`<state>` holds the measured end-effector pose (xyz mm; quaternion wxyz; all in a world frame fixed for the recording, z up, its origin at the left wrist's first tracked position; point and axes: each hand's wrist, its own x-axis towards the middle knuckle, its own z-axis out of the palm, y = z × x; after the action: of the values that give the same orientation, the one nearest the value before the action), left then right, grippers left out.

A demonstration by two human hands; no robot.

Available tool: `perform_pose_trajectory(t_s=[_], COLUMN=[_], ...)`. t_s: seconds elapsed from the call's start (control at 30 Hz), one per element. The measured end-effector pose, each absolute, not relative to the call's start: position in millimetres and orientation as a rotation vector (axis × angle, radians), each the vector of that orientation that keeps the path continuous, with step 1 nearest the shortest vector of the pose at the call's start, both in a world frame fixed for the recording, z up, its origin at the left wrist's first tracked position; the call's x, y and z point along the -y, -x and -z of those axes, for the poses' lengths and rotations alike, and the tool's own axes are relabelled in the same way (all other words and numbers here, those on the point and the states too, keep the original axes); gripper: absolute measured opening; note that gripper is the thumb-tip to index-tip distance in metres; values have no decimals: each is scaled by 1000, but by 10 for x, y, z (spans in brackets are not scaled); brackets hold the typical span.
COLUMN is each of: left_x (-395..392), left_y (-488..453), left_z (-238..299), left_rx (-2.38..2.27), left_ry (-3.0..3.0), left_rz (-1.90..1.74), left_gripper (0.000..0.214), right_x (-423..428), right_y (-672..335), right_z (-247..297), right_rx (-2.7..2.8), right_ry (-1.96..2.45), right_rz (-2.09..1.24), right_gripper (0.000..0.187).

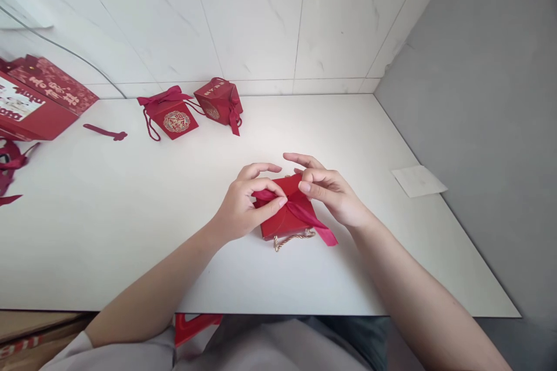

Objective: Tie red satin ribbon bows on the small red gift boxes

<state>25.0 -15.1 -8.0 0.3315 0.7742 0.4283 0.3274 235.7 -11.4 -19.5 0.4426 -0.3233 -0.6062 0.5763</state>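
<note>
Gray cloth [278, 353] is closest. Red box [278, 225] sits on the table [130, 214] btwn the hands. L hand [243, 204] pinches the pink ribbon [304, 215] mid-box. R hand [337, 194] is over the box's right side; can't tell if it grips. Ribbon slants; loose end points down-right, nearer R.

From here the left hand [246, 203] covers the left part of the red gift box [278, 225], its thumb and fingertips concealing the middle of the magenta ribbon [319, 229], and I can't make out whether the right hand [337, 194] pinches anything behind its thumb. Over to the left, the large red carton [52, 110] and the ribboned red item [9, 168] are cut off by the edge of my view, while lettering on the gift box nearest the wall [225, 105] is too small to read.
</note>
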Motion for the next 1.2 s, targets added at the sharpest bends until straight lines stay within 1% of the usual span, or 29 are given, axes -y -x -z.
perform_pose_trajectory(t_s=[0.1, 0.17, 0.2, 0.3, 0.33, 0.37, 0.43, 0.5, 0.57, 0.67, 0.87, 1.0, 1.1, 1.2], left_x=[137, 102, 77, -12, -42, -70, -111, -130, -126, -95, -50, -38, -10, 25], left_y=[-242, -196, -158, 1, 61, 118, 206, 245, 234, 171, 119, 131, 134, 123], left_z=[59, 34, 17, -60, -90, -121, -178, -223, -251, -269, -256, -280, -313, -327], left_rx=[-1014, -1001, -1019, -1205, -1308, -1405, -1491, -1397, -1225, -1075, -1086, -1043, -909, -755], left_ry=[-2048, -2044, -2044, -2060, -2061, -2051, -1993, -1900, -1799, -1617, -1225, -1177, -1201, -1217], left_rz=[-753, -755, -781, -858, -837, -764, -502, -224, -63, -1, -15, -29, 136, 295], left_gripper=[9, 6, 10, 44, 50, 49, 37, 35, 38, 37, 42, 39, 40, 41], right_x=[86, 65, 55, 41, 42, 45, 55, 64, 68, 66, 76, 128, 177, 195], right_y=[-2350, -2363, -2374, -2417, -2429, -2440, -2451, -2451, -2447, -2446, -2430, -2391, -2377, -2379], right_z=[248, 269, 271, 250, 239, 230, 219, 218, 222, 227, 217, 157, 102, 78], right_rx=[1484, 1487, 1496, 1563, 1589, 1611, 1639, 1654, 1661, 1667, 1661, 1739, 1815, 1833], right_ry=[812, 840, 857, 875, 875, 878, 889, 900, 901, 905, 891, 936, 954, 944], right_rz=[-1450, -1447, -1440, -1435, -1440, -1446, -1454, -1456, -1458, -1460, -1468, -1313, -1192, -1225], right_gripper=[31, 31, 32, 38, 38, 35, 31, 28, 29, 29, 30, 33, 33, 33])
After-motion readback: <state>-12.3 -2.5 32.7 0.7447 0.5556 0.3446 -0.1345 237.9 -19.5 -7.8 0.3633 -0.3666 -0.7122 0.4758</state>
